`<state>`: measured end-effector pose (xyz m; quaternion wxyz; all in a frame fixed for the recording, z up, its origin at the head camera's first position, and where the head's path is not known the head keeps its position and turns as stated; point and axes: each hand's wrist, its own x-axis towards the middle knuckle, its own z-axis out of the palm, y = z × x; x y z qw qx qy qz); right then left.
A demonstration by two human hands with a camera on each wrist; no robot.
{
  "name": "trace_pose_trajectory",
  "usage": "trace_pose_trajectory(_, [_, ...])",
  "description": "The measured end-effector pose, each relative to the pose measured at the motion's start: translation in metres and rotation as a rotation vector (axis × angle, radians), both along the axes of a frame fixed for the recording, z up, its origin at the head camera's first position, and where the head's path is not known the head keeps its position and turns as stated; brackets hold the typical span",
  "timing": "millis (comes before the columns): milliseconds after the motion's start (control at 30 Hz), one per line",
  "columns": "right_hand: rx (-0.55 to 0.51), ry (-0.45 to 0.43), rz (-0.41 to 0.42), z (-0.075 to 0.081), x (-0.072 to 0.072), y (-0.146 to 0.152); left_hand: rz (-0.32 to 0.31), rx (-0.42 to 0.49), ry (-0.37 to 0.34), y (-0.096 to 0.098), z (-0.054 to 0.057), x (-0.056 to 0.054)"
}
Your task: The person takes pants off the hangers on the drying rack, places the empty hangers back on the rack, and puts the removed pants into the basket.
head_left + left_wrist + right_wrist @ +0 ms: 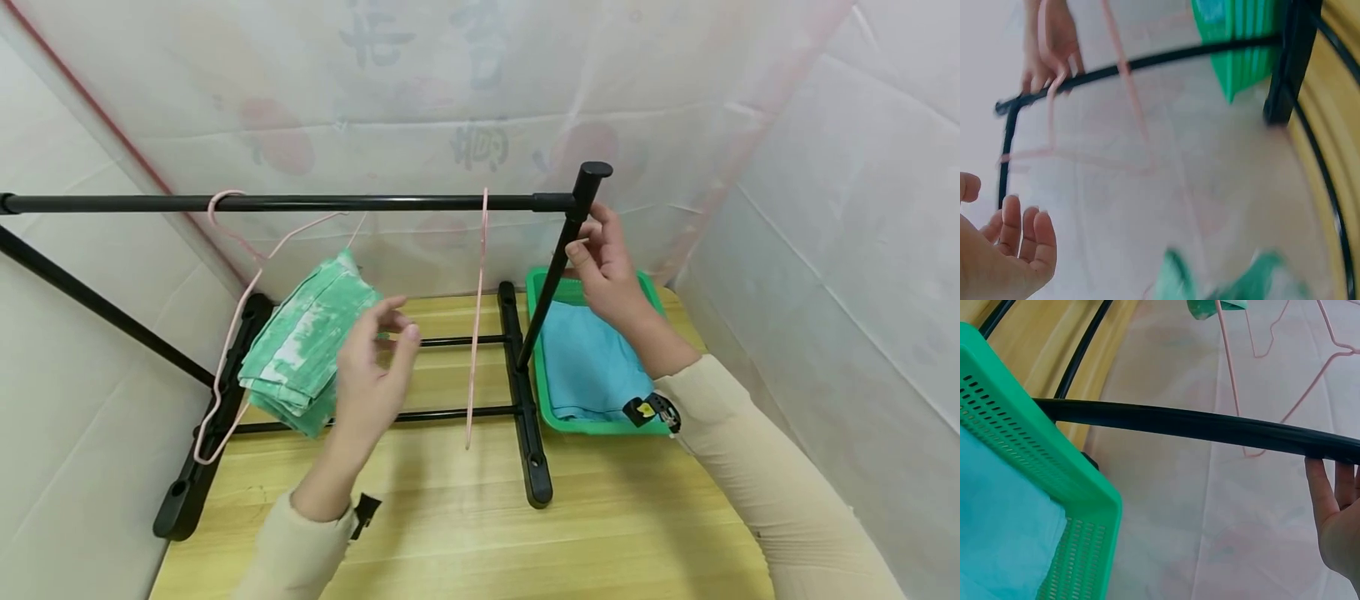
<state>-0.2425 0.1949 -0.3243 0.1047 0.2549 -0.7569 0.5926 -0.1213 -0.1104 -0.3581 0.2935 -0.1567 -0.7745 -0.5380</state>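
My right hand (611, 271) is at the slanted black end post (553, 279) of a clothes rack, just below its top, fingers behind it and thumb at its near side. In the right wrist view the fingertips meet the post's edge. My left hand (375, 375) is held up above the rack's base with loosely bent fingers and an empty palm. Beside it a green and white cloth (311, 333) hangs folded on a pink hanger (225, 367), hooked over the black top bar (337, 203). A second pink hanger (476, 333) hangs bare, seen edge-on, between my hands.
A green basket (542, 392) with folded blue cloth (588, 358) stands on the wooden table (450, 517), right of the rack's black foot (528, 433). The other foot (183, 500) is at the left. Pale sheeting (825, 250) encloses the back and sides.
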Motion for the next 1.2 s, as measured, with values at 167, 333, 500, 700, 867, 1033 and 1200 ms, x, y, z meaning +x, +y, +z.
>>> trace_pose_trajectory(167, [-0.003, 0.006, -0.008, -0.001, 0.002, 0.001, 0.133, -0.001, 0.106, -0.041, 0.014, 0.022])
trace_pose_trajectory(333, [0.010, 0.023, -0.035, -0.004, 0.004, 0.002, 0.301, -0.021, 0.174, -0.079, 0.022, 0.041])
trace_pose_trajectory(500, [0.057, 0.089, -0.100, -0.005, 0.008, 0.002, 0.458, -0.071, 0.151, -0.106, 0.021, 0.049])
trace_pose_trajectory(700, [0.093, 0.165, -0.151, -0.015, 0.006, 0.004, 0.554, -0.189, 0.018, -0.136, 0.004, 0.048])
trace_pose_trajectory(867, [0.099, 0.181, -0.152, -0.018, 0.008, 0.003, 0.511, -0.195, -0.163, -0.150, -0.003, 0.053])
trace_pose_trajectory(1033, [0.102, 0.192, -0.150, -0.017, 0.010, 0.001, 0.482, -0.210, -0.257, -0.153, -0.001, 0.055])
trace_pose_trajectory(1200, [0.095, 0.197, -0.154, -0.015, 0.010, 0.004, 0.444, -0.261, -0.312, -0.152, 0.002, 0.052])
